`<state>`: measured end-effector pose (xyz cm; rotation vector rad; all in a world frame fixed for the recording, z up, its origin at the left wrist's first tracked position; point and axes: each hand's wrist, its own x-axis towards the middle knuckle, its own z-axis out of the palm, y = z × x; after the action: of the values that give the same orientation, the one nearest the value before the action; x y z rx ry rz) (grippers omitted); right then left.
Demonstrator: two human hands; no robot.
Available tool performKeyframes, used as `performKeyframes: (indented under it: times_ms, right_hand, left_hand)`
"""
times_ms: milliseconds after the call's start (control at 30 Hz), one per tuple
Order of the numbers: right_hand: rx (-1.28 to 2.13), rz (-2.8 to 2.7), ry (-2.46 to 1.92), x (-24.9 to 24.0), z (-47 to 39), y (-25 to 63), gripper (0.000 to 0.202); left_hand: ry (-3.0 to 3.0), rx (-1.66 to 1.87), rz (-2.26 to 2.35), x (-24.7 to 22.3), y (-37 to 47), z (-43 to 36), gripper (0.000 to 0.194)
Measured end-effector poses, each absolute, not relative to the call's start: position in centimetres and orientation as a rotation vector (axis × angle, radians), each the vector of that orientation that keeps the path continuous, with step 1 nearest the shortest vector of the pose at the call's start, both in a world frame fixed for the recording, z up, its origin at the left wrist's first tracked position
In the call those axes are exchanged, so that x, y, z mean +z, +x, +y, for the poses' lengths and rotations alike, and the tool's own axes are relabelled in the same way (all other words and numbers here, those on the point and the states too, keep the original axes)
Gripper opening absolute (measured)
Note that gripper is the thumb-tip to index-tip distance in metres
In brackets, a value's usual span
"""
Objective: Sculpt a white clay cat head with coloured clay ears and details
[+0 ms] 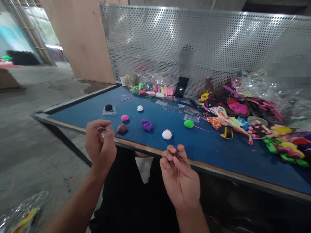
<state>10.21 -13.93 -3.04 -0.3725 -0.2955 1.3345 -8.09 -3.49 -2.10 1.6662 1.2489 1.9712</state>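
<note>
My left hand (100,142) is raised at the table's front edge, fingers curled toward the thumb; whether anything small is between them is hidden. Just right of it lies a brown lump (121,128). My right hand (179,174) is palm up before the edge, its fingers bent over the thumb around something dark, too small to make out. Beyond it sits a white ball (167,134) with pink bits behind. A purple lump (146,125), a pink ball (124,117), a small white piece (140,108), a black ball (108,107) on plastic and a green ball (189,124) rest on the blue table (155,149).
Packs of coloured clay (155,90) and a black phone (181,86) stand by the perforated metal panel (150,42). Colourful clay figures (233,119) and clear plastic bags (279,97) are heaped at the right. A pink stick (200,128) touches the green ball.
</note>
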Motion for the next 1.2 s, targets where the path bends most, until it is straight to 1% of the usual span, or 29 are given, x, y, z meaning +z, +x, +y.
performKeyframes:
  times_ms: [67,100,167,233,333,400,500,567,700,800,967,1067,1200]
  right_hand:
    - [1.339,-0.307,-0.381,-3.3,-13.9,10.1,0.03]
    - [1.34,-0.307,-0.381,-3.5,-13.9,10.0,0.03]
    - [1.344,-0.294,-0.381,-3.8,-13.8,9.9,0.029]
    - [1.349,-0.281,-0.389,-4.1,-13.7,9.9,0.028]
    - [1.346,-0.314,-0.403,-4.2,-13.7,9.9,0.024]
    - [1.342,-0.368,-0.39,-4.1,-13.7,9.7,0.02]
    - [1.341,-0.437,-0.369,-4.0,-13.8,9.5,0.019]
    - [1.349,-0.442,-0.391,-4.1,-14.0,9.3,0.02]
    - [1.392,-0.435,-0.479,-4.4,-14.2,9.2,0.027]
    - [1.384,-0.51,-0.512,-4.9,-14.1,9.1,0.028]
    - [1.302,-0.529,-0.58,-5.3,-13.9,9.0,0.02]
    - [1.309,-0.573,-0.57,-5.1,-14.1,9.0,0.013]
    - [1.287,-0.647,-0.571,-4.6,-14.2,8.9,0.01]
  left_hand:
    - [1.672,2.051,1.222,-2.1,-7.3,-6.0,0.005]
    - [1.674,2.049,1.203,-2.2,-6.9,-7.2,0.005]
    - [1.811,1.936,1.013,-2.3,-6.1,-9.2,0.014]
    - [1.978,1.74,0.857,-2.5,-5.6,-10.7,0.028]
    - [2.151,1.526,0.747,-2.4,-5.0,-11.8,0.046]
    - [2.18,1.447,0.727,-2.3,-4.6,-12.0,0.05]
    - [2.119,1.401,0.748,-2.0,-4.0,-11.9,0.052]
    - [2.07,1.38,0.761,-1.9,-3.7,-11.7,0.051]
    - [2.128,1.323,0.765,-2.0,-3.3,-11.2,0.042]
    - [2.212,1.437,0.753,-2.3,-3.1,-10.9,0.035]
    - [2.223,1.607,0.793,-2.6,-3.0,-10.6,0.022]
    - [2.185,1.605,0.854,-2.6,-3.0,-10.8,0.02]
    - [2.082,1.53,0.857,-2.5,-3.1,-10.9,0.019]
